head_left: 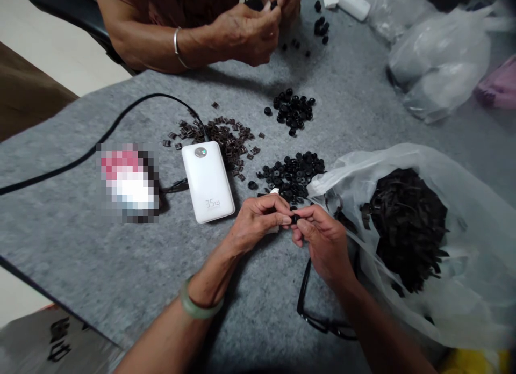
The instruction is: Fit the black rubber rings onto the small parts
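Note:
My left hand [264, 218] and my right hand [322, 234] meet over the grey table, fingertips pinched together on one small round black part [294, 218]. Fingers cover much of it, so its exact kind is hidden. Just beyond my hands lies a heap of black disc-shaped parts [296, 172] with holes in their middles. A bit of white material shows behind my left fingers. To the right, an open clear plastic bag [463, 175] holds many thin black strips [407, 229]. Folded black glasses [322, 325] lie below my right hand.
A white power bank [208, 183] with a black cable [133, 102] lies left, near small brown pieces [229, 137]. Farther back are more black round parts [294, 110]. Across the table a co-worker's hand [250, 35] holds a small black part. Plastic bags [441, 62] stand back right.

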Demonstrator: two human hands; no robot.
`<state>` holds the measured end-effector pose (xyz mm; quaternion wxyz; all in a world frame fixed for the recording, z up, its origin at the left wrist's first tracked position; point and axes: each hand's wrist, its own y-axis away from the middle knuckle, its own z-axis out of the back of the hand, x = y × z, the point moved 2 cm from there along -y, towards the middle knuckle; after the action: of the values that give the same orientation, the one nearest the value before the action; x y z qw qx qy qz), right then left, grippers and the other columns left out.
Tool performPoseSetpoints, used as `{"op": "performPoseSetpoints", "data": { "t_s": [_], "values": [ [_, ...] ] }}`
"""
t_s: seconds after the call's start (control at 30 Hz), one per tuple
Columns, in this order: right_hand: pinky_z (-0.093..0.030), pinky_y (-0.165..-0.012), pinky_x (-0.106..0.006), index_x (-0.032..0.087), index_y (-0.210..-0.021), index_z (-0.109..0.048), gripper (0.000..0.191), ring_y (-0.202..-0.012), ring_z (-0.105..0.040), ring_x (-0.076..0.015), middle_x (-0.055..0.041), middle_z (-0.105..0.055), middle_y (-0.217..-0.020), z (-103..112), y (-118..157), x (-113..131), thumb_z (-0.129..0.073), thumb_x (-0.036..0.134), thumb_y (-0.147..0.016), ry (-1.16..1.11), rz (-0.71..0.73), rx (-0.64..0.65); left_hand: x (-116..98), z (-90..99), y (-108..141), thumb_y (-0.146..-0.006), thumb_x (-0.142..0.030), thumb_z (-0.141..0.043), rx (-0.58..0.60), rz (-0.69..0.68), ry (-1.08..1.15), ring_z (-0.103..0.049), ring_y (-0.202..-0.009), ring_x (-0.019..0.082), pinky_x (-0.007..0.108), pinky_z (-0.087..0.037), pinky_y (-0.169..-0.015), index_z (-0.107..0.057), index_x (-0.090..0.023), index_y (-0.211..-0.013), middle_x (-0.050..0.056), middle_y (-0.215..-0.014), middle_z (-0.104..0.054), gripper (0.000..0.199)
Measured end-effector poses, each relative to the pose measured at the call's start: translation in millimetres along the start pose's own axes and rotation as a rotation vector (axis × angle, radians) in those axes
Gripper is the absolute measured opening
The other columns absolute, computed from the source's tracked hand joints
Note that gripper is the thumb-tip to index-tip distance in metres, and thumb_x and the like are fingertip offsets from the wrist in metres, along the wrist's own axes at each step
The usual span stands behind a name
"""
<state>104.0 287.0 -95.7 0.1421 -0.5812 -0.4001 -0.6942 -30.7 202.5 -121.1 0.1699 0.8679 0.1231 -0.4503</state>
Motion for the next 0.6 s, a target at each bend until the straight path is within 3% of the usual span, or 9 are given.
{"op": "performPoseSetpoints", "data": {
  "t_s": [0.17, 0.4, 0.6],
  "values": [
    [-0.044, -0.049, -0.016, 0.016, -0.093, -0.06, 0.03, -0.056, -0.053, -0.0041, 0.0014, -0.059, -0.073, -3.4, -1.1, 3.7, -0.069, 0.041, -0.08, -0.048, -0.013, -0.049, 2.3, -4.0, 1.4, -0.078, -0.019, -0.078, -0.07, -0.001, 0.008, -0.063, -0.066, 0.009, 0.021, -0.051, -0.065, -0.075, -0.013, -0.08, 0.003, -0.073, -0.068, 0.007],
    [-0.042, -0.048, -0.016, 0.016, -0.092, -0.055, 0.032, -0.053, -0.05, -0.0037, 0.0036, -0.053, -0.064, -5.8, -7.9, 2.9, -0.066, 0.043, -0.081, -0.015, 0.053, -0.121, 3.0, -9.8, 4.0, -0.087, -0.028, -0.076, -0.19, -0.313, -0.42, -0.066, -0.08, 0.011, 0.023, -0.052, -0.077, -0.079, -0.017, -0.091, 0.004, -0.085, -0.073, 0.011],
    [-0.042, -0.05, -0.016, 0.016, -0.093, -0.054, 0.032, -0.054, -0.05, -0.0041, 0.0037, -0.053, -0.063, -3.7, -8.7, -0.5, -0.066, 0.043, -0.082, -0.003, 0.033, -0.093, 3.0, -11.0, 4.0, -0.091, -0.025, -0.072, -0.187, -0.42, -0.549, -0.067, -0.08, 0.01, 0.022, -0.052, -0.075, -0.077, -0.017, -0.091, 0.003, -0.083, -0.074, 0.009]
  ]
}}
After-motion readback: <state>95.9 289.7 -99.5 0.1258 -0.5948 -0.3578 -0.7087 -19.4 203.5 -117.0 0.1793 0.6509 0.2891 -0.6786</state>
